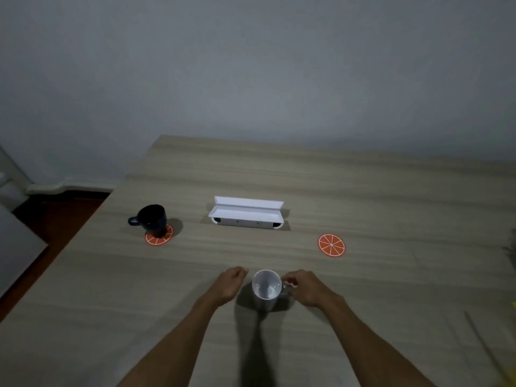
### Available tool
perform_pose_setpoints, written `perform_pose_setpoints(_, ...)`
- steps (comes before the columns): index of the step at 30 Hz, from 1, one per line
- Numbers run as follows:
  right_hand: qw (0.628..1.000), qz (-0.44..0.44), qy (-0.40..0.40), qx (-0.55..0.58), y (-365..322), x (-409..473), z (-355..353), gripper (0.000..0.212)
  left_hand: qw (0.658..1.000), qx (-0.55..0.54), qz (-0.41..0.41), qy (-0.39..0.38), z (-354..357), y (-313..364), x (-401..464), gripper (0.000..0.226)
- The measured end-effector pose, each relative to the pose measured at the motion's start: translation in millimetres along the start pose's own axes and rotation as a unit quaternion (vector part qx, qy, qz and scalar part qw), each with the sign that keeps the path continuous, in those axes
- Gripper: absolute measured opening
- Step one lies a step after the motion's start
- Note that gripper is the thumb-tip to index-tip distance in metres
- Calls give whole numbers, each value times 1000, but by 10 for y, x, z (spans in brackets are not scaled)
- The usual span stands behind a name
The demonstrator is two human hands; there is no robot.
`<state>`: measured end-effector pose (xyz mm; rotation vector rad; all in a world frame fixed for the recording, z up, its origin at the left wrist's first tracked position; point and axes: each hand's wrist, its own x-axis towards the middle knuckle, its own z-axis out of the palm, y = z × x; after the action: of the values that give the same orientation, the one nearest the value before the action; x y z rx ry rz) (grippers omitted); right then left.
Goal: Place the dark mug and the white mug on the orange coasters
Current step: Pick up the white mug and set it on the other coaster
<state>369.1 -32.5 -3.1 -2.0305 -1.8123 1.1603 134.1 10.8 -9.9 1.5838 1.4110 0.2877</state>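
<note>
A big wooden table is filling most of the picture, and its light boards are running from side to side. A white box is sitting near the middle of the picture with its lid standing open at the back. A grey wall is filling the top of the picture. A dark red-brown floor is showing at the left, beside the table. A pale strip is running along the bottom of the wall there. Something yellow is peeking in at the lower right edge, too blurry to tell.
</note>
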Motion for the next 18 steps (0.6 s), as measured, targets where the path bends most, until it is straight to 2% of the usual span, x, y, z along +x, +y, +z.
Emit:
perform_pose_setpoints(4,998,1,57,-2,93,85,212,23,995,-73,-57,-27,229,-211,59,34)
perform_pose_setpoints(7,996,-18,91,-19,126,123,265,14,961,-231,-143,-44,355,-224,106,43)
perform_pose_setpoints(9,995,-28,93,-15,134,119,255,12,939,-288,-182,-48,393,-248,146,44)
perform_pose_setpoints(14,995,-37,89,5,92,125,128,14,910,-355,-205,-71,348,-212,163,32)
perform_pose_setpoints(18,995,-46,91,19,-40,109,-81,14,901,-376,-191,-101,214,-46,196,21)
